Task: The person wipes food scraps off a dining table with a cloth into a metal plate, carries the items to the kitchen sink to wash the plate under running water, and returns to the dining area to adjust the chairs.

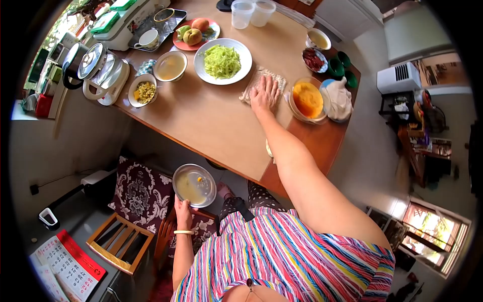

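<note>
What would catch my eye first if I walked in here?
Probably the vivid orange liquid in a bowl at the table's right, then the pale green shreds on a white plate. You'd also notice the right hand, spread on a light cloth between them, and the left hand holding a round container below the table edge.

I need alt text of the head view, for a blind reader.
Right hand on a cloth on a table, between a plate of green shreds and a bowl of orange liquid; left hand holds a second bowl off the table.
</note>
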Demonstrator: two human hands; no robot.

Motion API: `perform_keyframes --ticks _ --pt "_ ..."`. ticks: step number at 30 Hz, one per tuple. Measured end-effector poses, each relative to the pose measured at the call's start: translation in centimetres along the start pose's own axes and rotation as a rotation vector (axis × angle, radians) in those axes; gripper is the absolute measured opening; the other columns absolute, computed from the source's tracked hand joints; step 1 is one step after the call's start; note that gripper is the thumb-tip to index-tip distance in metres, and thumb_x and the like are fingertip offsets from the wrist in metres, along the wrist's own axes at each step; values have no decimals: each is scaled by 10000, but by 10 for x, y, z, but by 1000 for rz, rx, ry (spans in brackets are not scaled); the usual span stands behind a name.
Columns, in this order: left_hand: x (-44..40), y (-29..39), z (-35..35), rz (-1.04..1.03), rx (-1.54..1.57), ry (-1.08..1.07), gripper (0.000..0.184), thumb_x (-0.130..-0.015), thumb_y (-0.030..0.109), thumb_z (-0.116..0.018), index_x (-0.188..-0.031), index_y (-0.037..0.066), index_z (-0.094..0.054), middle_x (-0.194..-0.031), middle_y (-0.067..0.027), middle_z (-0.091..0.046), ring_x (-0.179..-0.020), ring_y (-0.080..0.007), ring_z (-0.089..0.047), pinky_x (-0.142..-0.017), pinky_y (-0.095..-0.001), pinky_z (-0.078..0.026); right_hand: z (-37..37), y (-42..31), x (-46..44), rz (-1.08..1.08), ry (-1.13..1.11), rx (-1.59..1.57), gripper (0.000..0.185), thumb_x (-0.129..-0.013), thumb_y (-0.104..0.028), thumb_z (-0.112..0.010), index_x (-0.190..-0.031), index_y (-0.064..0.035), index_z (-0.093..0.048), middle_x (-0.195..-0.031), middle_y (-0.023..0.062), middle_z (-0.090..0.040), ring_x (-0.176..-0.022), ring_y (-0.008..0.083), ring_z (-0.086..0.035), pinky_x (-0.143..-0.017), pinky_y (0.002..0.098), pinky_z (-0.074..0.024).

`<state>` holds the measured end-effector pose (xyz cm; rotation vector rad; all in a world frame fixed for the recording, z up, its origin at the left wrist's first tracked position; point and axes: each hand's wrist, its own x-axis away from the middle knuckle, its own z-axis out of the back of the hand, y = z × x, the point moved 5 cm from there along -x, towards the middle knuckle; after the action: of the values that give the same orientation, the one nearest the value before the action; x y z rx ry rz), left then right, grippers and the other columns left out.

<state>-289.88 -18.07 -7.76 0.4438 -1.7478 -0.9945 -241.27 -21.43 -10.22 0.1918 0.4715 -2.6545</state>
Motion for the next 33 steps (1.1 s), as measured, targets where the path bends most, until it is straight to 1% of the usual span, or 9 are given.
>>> perform_keyframes --ticks 9,13,16,19,21,22,23,25,33 --pt "-4 0 19 19 -63 -193 421 -794 -31 -411 -1210 24 -428 -927 -85 -573 -619 -135 -584 -440 -212 -505 59 87 105 299 -191 -87 572 -905 -373 -444 -1419 -162 -309 -1487 70 -259 -1376 270 -204 -1115 432 -148" --pt "0 6 15 2 -45 -193 401 -795 -35 -411 -1190 23 -436 -918 -87 -579 -605 -131 -586 -430 -215 -506 87 128 139 249 -241 -117 577 -905 -345 -464 -1424 -158 -297 -1503 69 -214 -1389 270 -161 -1120 416 -140" --pt "-1 4 13 -27 -26 -173 381 -801 -31 -408 -1176 25 -440 -916 -88 -582 -600 -130 -587 -424 -215 -505 107 152 153 259 -102 -92 492 -913 -309 -475 -1361 -122 -391 -1393 107 -408 -1291 275 -368 -1073 419 -268" --pt "5 9 6 -51 -39 -109 370 -806 -25 -405 -1171 26 -441 -912 -88 -583 -598 -129 -588 -424 -212 -505 84 220 122 -163 -153 -643 383 -945 -243 -452 -1285 -67 -451 -1158 108 -593 -958 228 -604 -820 353 -497" --pt "10 8 0 -64 -51 -99 363 -815 -16 -408 -1174 26 -439 -899 -85 -582 -606 -126 -592 -430 -207 -505 91 251 103 -682 128 -861 307 -970 -237 -415 -1179 -29 -502 -933 84 -648 -702 151 -614 -582 278 -511" --pt "11 5 -1 -63 -47 -90 361 -816 -15 -410 -1174 26 -439 -895 -84 -581 -607 -125 -593 -431 -207 -505 83 258 91 -783 38 -976 317 -980 -261 -397 -1142 -20 -522 -939 109 -639 -717 147 -620 -540 252 -495" --pt "11 3 -1 -67 -43 -81 360 -818 -13 -412 -1175 26 -439 -891 -83 -580 -609 -123 -593 -432 -206 -505 74 259 80 -830 -60 -1184 299 -977 -248 -415 -1106 -5 -533 -915 94 -631 -695 148 -621 -538 245 -493" --pt "20 5 -12 -61 -22 -55 361 -815 -19 -403 -1171 25 -443 -894 -80 -575 -608 -124 -590 -436 -206 -504 68 256 59 -735 -182 -1165 266 -958 -189 -456 -1082 34 -530 -868 97 -640 -642 145 -617 -498 243 -491" --pt "33 -9 -32 -22 -59 -8 379 -816 -6 -421 -1194 23 -437 -950 -85 -589 -616 -128 -590 -447 -211 -508 26 215 7 -654 -270 -1291 203 -930 -122 -513 -1043 38 -568 -841 129 -654 -682 180 -654 -552 234 -522"
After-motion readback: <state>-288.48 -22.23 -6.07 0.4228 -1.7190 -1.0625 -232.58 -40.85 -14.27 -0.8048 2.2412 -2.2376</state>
